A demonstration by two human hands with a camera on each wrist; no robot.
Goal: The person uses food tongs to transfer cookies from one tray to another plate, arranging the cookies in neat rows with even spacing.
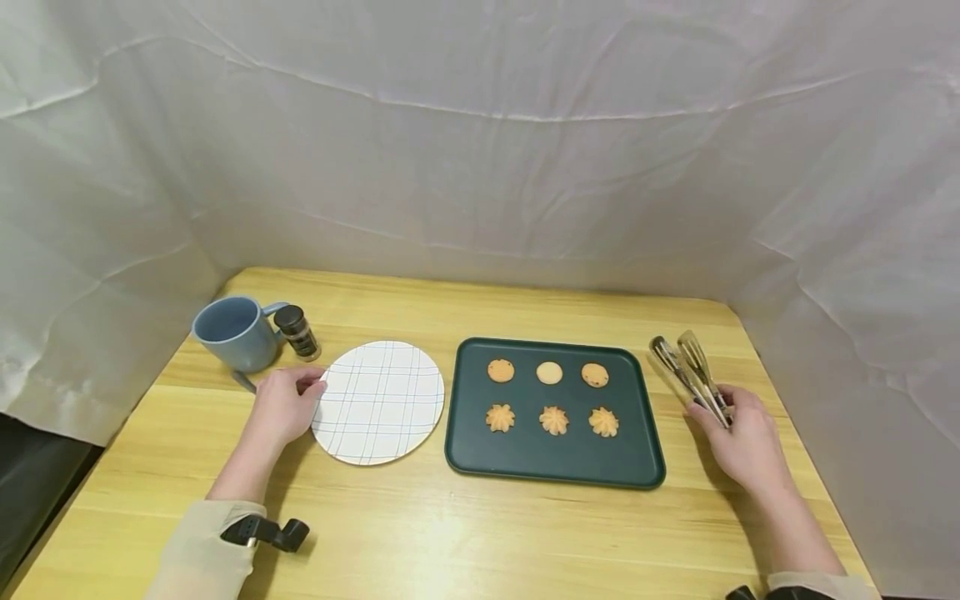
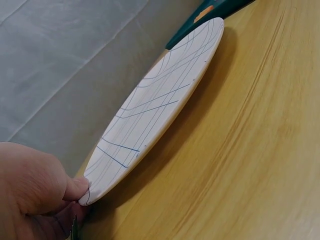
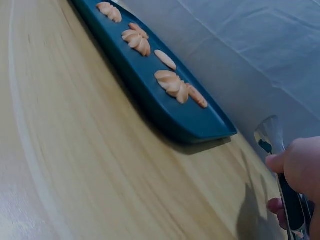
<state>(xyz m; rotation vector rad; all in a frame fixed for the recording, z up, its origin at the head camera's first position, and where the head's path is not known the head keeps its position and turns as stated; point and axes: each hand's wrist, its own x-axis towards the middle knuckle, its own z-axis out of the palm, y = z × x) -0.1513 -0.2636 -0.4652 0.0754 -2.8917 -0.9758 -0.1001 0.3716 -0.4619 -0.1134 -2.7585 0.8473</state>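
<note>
Nearest the camera came the person's pale left sleeve and right sleeve, the left one with a black strap at its cuff. Beyond it, the left hand pinched the left rim of a white plate with blue checked lines. Seen from the left wrist, the thumb pressed on top of the rim while other fingers were tucked below; whether the plate's underside rested on the table I could not tell. All the rest of the plate spread to the right of those fingers.

On the far right, the right hand grasped metal tongs by the near end, thumb on the left side and fingers on the right. Both heads of the tongs pointed far and left of the fingers, with a gap between them.

Between plate and tongs sat a dark green tray, touching neither hand. It held three round cookies in the far row and three flower-shaped cookies in the near row.

Far left stood a blue mug, with a black-capped shaker just beside its handle, on the right. Grey cloth hung behind the table.
</note>
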